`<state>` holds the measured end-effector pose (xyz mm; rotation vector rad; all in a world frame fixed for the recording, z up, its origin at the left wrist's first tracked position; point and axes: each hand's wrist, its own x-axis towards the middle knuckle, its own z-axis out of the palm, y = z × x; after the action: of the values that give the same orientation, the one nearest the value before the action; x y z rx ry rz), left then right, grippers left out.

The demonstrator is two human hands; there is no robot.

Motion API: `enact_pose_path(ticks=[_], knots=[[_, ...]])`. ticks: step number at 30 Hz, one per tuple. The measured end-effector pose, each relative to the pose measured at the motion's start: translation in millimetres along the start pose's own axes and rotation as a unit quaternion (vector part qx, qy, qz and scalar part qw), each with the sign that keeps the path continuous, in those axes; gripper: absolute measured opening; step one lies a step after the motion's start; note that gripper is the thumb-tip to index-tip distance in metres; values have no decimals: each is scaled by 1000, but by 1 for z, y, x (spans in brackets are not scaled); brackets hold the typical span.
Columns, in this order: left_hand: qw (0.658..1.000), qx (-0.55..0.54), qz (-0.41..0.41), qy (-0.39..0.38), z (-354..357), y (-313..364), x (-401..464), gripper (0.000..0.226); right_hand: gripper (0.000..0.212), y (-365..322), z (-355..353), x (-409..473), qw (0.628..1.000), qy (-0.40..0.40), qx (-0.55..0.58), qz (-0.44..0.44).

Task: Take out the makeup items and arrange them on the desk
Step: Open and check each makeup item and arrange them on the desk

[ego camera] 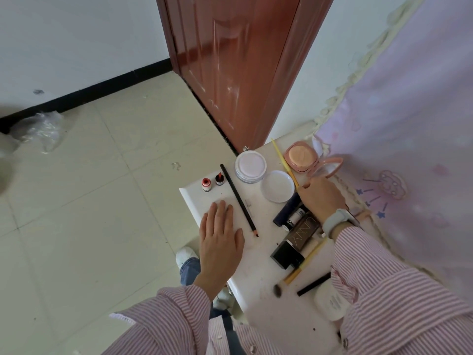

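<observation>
Most of the makeup items are already lying out on the counter [256,257], so the task looks well advanced — what remains, as I judge it, is straightening the crowded group under the right wrist.

The left hand [221,237] is resting flat on the counter, its fingers [222,210] straight and released, holding nothing. Just beyond those fingertips two small red bottles [212,181] are standing upright side by side, and just to their right the black pencil [239,200] is lying in a neat diagonal. Further off, the round powder jar [250,166] and its white lid [278,186] are sitting close together.

The right hand [321,197] is reaching toward the open pink compact [305,158]. Its fingers are curled under and turned away from the camera, so I cannot tell whether they are grasping anything; the yellow brush handle [284,161] is running up to the knuckles, but contact is not visible.

Behind that hand, beneath the wrist, the dark blue tube [286,210], a small white-labelled bottle [294,217] and the brown foundation bottle [297,239] are overlapping in a jumble — still untidy. Nearer the body, a yellow-handled brush [299,270], a black stick [313,284] and a white bottle [331,302] are lying partly under the striped sleeve [384,290].

No bag or case is showing, so whether more items are waiting inside cannot be judged. The counter's right edge is hidden by the sleeve and the lilac cloth [409,124].
</observation>
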<state>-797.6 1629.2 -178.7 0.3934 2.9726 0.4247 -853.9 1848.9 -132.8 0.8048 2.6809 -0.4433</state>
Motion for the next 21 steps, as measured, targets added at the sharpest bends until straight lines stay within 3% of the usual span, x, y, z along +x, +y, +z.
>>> enact_pose_path(ticks=[6, 11, 16, 21], knots=[[1000, 12, 0, -3, 2, -1, 0, 53, 24, -1, 0, -10, 995, 86, -40, -34], [1000, 11, 3, 1, 5, -2, 0, 53, 20, -5, -1, -37, 971, 192, 54, -128], [1000, 11, 7, 10, 6, -3, 0, 52, 16, -18, 17, -66, 969, 139, 43, -202], [1000, 14, 6, 6, 6, -3, -1, 53, 21, -22, 34, -65, 982, 46, -18, -185]])
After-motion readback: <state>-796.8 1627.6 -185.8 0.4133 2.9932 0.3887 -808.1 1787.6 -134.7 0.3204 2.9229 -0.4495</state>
